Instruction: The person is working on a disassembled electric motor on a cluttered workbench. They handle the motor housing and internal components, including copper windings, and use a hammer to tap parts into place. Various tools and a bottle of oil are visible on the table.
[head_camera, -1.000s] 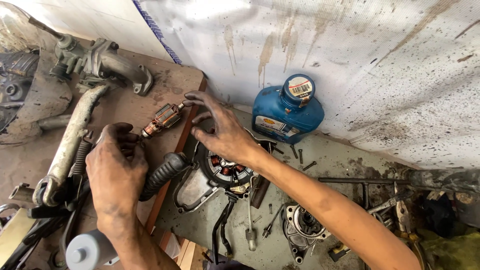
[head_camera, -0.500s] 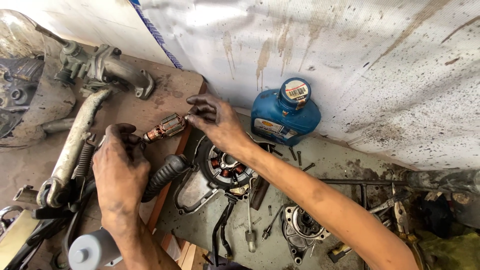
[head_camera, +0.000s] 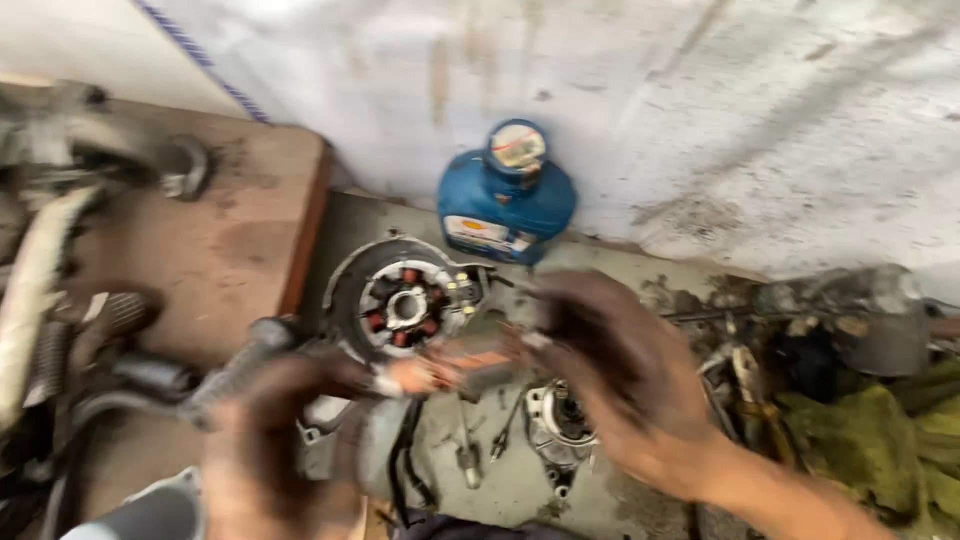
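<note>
— Both hands, what have they got?
— My left hand (head_camera: 285, 440) and right hand (head_camera: 610, 375) grip one blurred orange part (head_camera: 450, 372) between them, near the stator (head_camera: 405, 305), bottle (head_camera: 507, 195) behind it.

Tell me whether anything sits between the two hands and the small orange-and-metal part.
Nothing visible does. The blurred left hand and right hand seem to grip the small orange-and-metal part at opposite ends, above the round stator plate.
</note>
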